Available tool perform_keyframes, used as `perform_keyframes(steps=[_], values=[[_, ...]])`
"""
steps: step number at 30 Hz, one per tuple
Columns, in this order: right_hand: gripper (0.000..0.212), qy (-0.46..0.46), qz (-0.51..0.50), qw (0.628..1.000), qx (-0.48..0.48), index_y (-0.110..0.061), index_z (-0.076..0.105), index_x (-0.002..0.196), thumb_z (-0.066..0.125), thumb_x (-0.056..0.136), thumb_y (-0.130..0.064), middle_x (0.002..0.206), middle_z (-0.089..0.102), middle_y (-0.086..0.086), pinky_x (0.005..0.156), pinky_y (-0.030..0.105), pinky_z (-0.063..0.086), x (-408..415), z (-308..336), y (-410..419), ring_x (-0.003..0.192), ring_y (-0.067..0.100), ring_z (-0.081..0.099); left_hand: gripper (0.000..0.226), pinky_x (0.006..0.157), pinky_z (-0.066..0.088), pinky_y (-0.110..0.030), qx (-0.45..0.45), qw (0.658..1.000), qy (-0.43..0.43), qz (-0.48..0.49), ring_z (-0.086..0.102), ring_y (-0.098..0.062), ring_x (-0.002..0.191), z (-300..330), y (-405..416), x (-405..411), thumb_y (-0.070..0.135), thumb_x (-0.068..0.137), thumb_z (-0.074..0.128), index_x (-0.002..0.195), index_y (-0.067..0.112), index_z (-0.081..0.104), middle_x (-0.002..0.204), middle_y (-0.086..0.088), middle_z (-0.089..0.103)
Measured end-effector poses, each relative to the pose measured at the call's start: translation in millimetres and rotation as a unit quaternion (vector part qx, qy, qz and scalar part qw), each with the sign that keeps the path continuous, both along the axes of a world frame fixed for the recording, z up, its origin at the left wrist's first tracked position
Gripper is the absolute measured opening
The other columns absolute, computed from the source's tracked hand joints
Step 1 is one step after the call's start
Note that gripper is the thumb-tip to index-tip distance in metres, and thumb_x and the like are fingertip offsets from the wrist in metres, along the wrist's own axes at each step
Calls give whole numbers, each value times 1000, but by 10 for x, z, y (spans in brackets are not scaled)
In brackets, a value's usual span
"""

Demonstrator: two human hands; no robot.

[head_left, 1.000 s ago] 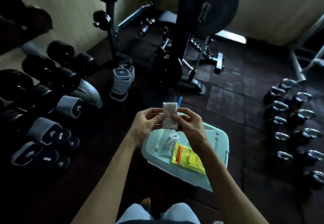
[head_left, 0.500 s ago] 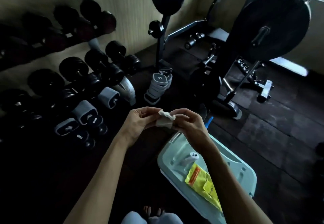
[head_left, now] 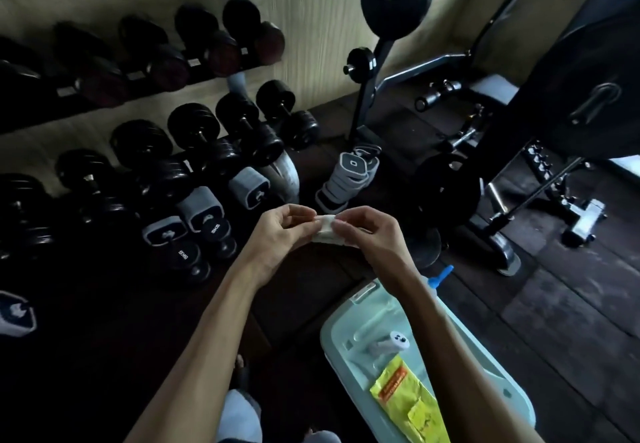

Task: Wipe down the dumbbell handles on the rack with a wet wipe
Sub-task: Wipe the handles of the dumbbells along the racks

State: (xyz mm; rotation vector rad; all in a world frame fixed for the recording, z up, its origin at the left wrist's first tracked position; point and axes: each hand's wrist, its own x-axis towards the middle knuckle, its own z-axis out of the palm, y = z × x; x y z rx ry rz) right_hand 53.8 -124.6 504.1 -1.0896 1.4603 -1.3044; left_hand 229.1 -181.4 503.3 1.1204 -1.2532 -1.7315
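Both hands met in front of the body, above the dark floor; the left hand (head_left: 280,234) and the right hand (head_left: 372,240) each pinched one end of a small folded white wipe (head_left: 325,233) with curled fingertips, the wipe bridging the gap between them; the dumbbells (head_left: 221,130) sat on the rack (head_left: 239,77) to the left, well apart from the wipe; a pale green lid (head_left: 349,345) lay below the right forearm, bearing a yellow packet (head_left: 405,397).
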Motion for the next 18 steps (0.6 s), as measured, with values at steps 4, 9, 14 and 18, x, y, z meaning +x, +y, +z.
perform_keyframes(steps=[4,9,14,18], values=[[22,-5,5,1000,8,-14,71,103,77,83,-7,87,74,6,84,41,60,108,-78,-365,87,23,72,23,77,56,-17,-17,1000,-20,10,72,-16,97,-29,-352,112,3,90,72,111,8,64,103,-8,74],[28,-14,-11,1000,-12,-18,69,112,77,85,-13,95,74,8,82,36,60,360,-25,-905,90,24,73,35,81,57,-19,-52,997,-48,-28,73,-13,99,-33,-930,284,21,89,76,122,15,64,107,-4,75],[34,-67,-12,997,-21,-15,67,118,76,86,-16,101,74,15,88,35,58,643,37,-1541,98,26,72,27,92,58,-28,-94,993,-71,-22,73,-13,101,-7,-1657,482,21,88,78,113,14,72,103,-3,77],[25,-68,9,998,3,-15,71,111,71,90,-27,103,74,13,93,39,55,799,17,-1992,104,30,69,25,94,59,-34,-65,997,-32,-22,74,-19,102,-20,-2137,638,10,92,72,117,6,69,108,-11,75]])
